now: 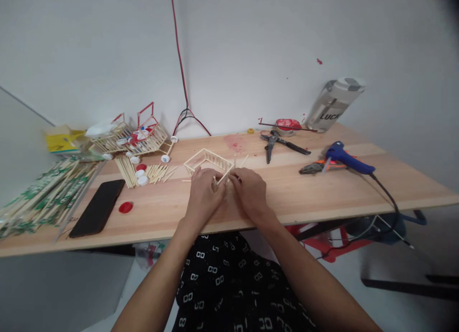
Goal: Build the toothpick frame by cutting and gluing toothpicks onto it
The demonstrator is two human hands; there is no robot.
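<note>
A small open frame of thin wooden sticks, with a row of short bars along one side, rests on the table in front of me. My left hand is closed around its near side, thumb toward the right corner. At that corner my right hand pinches a wooden stick against the frame; its fingertips are partly hidden. Another thin stick pokes out just beyond my right knuckles. Left of the frame lie short cut sticks, longer sticks and white bottle caps.
Stick carts with cap wheels stand back left. A phone, a red cap and wrapped chopsticks lie left. Cutters, pliers, a corded blue glue gun and a leaning container are right.
</note>
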